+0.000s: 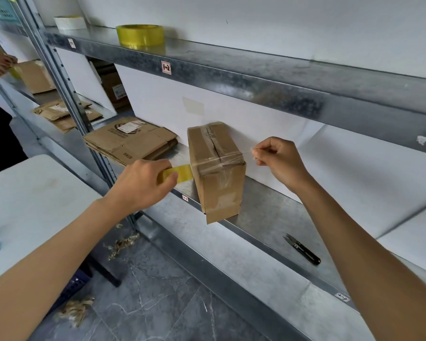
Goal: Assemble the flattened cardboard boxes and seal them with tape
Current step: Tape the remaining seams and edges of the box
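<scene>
My left hand (143, 184) grips tape roll (178, 174) w/ curled fingers, right hand (279, 159) fingers pinching tape end (246, 151) stretched across box (217, 168) on shelf (268, 217)

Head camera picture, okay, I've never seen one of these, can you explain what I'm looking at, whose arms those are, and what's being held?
This is a single view from a camera worn on a person's head, looking down at their own two bare arms; no machine is involved. They stand at a metal shelf. On it stands an assembled cardboard box, with a stack of flattened boxes to its left and small black snips to its right. The left hand holds a yellowish tape roll beside the box. The right hand pinches the end of a clear tape strip stretched across the box top. Two spare tape rolls sit on the shelf above.
</scene>
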